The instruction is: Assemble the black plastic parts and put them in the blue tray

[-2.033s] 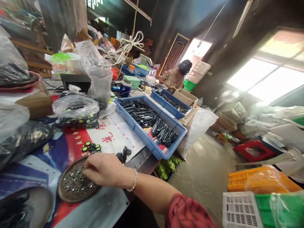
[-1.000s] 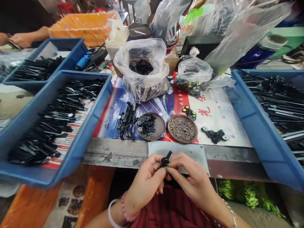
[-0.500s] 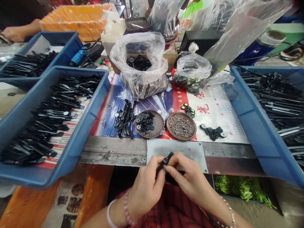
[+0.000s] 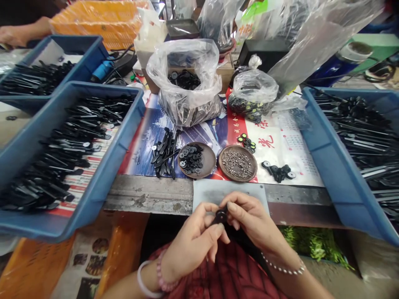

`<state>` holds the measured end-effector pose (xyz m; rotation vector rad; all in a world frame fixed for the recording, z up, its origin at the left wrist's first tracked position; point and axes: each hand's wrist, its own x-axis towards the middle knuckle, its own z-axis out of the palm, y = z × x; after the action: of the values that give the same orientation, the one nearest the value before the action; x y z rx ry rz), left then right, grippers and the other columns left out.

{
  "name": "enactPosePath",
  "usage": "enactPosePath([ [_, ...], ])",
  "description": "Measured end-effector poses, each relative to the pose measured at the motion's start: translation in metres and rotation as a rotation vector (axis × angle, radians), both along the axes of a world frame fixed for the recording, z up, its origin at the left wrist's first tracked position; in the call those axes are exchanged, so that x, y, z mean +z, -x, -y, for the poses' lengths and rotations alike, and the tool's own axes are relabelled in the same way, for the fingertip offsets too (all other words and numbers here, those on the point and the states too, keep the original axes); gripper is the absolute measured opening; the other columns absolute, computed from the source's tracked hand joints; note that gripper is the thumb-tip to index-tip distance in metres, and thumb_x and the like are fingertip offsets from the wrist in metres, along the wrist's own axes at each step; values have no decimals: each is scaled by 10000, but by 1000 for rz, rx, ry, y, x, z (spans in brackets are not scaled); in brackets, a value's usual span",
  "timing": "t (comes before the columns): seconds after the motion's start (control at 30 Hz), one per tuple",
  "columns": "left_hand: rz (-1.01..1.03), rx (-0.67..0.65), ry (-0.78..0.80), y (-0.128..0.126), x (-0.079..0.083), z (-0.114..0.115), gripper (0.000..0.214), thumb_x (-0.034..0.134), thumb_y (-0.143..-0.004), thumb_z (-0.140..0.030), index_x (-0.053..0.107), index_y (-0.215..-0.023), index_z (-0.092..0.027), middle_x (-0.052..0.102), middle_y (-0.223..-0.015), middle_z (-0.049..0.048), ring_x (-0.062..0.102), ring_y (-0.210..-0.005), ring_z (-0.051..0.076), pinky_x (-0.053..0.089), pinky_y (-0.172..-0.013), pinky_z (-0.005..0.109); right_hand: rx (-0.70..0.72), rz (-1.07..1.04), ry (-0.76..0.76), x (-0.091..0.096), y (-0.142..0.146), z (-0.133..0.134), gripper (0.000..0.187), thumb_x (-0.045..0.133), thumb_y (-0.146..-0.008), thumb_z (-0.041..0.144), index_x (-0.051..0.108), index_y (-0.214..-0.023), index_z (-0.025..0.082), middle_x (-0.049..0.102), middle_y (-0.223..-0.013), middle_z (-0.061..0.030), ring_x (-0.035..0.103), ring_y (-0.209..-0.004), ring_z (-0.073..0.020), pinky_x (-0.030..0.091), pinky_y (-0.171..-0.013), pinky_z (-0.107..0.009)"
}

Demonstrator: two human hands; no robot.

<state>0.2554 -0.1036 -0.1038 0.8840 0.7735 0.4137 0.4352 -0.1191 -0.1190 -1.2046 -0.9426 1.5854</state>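
Observation:
Both hands meet at the table's front edge around a small black plastic part with a round, disc-like end. My left hand is closed on it, thumb on top. The fingers of my right hand pinch its far end; much of the part is hidden by the fingers. Just beyond lies a grey plate. Behind that stand a round dish of metal pins and a dish with black discs. Long black pieces lie in a pile left of the dishes.
Blue trays of black parts flank me, one left and one right. Plastic bags of parts stand at the back. Loose black parts lie right of the dishes. Another person's hand shows at far left.
My hands have turned the black part, so its round end now faces up. The right hand's fingers have shifted higher, and the left thumb has moved over the part.

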Motion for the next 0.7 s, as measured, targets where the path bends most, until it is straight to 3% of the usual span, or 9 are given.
enactPosePath([
  [0.23, 3, 82, 24, 2, -8, -2, 407, 593, -908, -578, 477, -932, -189, 627, -649, -24, 437, -378, 32, 296, -384, 140, 6, 74, -45, 4, 14, 4, 343, 665, -921, 478, 637, -810, 154, 498, -551, 46, 409, -451, -66, 318, -449, -188],
  [0.37, -30, 120, -40, 4, -8, 4, 295, 560, -958, -474, 477, -1009, -195, 615, -696, -33, 448, -418, 36, 340, -415, 146, -29, 94, -49, 2, 19, 7, 332, 655, -926, 468, 646, -821, 154, 504, -558, 43, 406, -447, -67, 318, -442, -186],
  [0.43, -97, 182, -156, 6, -9, 8, 236, 556, -974, -353, 458, -1137, -214, 647, -825, -10, 566, -543, 66, 451, -506, 167, -63, 106, -44, 0, 20, 8, 336, 653, -924, 472, 645, -816, 154, 510, -558, 39, 398, -441, -67, 304, -430, -184],
  [0.5, -183, 196, -356, 9, -11, 10, 299, 586, -953, -240, 454, -1221, -238, 679, -984, 22, 673, -762, 115, 545, -694, 222, -91, 123, -45, -1, 21, 8, 343, 662, -916, 473, 636, -789, 156, 506, -559, 40, 386, -437, -63, 291, -422, -180],
  [0.6, -276, 128, -628, 14, -12, 11, 269, 606, -931, -172, 537, -1183, -235, 717, -1063, 39, 704, -962, 168, 545, -889, 281, -100, 161, -67, 2, 23, 6, 349, 678, -906, 459, 607, -738, 162, 489, -557, 47, 377, -442, -60, 292, -424, -177],
  [0.7, -262, 121, -652, 19, -11, 8, 237, 566, -964, -191, 569, -1198, -222, 732, -1113, 59, 712, -1005, 182, 555, -892, 278, -55, 220, -94, 10, 24, 0, 345, 664, -913, 448, 597, -727, 166, 500, -566, 41, 397, -453, -72, 312, -428, -188],
])
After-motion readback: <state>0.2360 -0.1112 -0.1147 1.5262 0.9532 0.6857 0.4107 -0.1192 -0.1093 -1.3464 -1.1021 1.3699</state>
